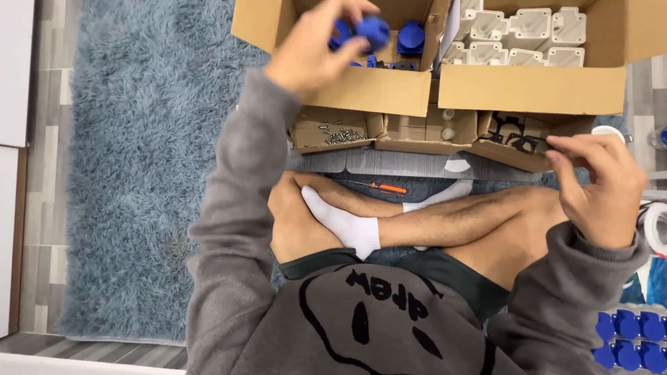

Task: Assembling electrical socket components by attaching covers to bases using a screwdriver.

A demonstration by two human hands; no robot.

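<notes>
Left hand (313, 48) raised over open brown cardboard box (361, 90), grip clamped on round blue plastic cap (373, 29); more blue caps directly below in box. Right hand (603, 187) well apart, beside small cardboard tray of black rings (517, 142), fingertips pinched together; held item, if any, too small to discern. Cap's long axis indeterminate, partly hidden by fingers.

Floor-level spot, soft even light.
Shaggy blue-grey rug (139, 167) covers grey wood-look plank floor (48, 139); white furniture edge (12, 69) along the far left side.
</notes>
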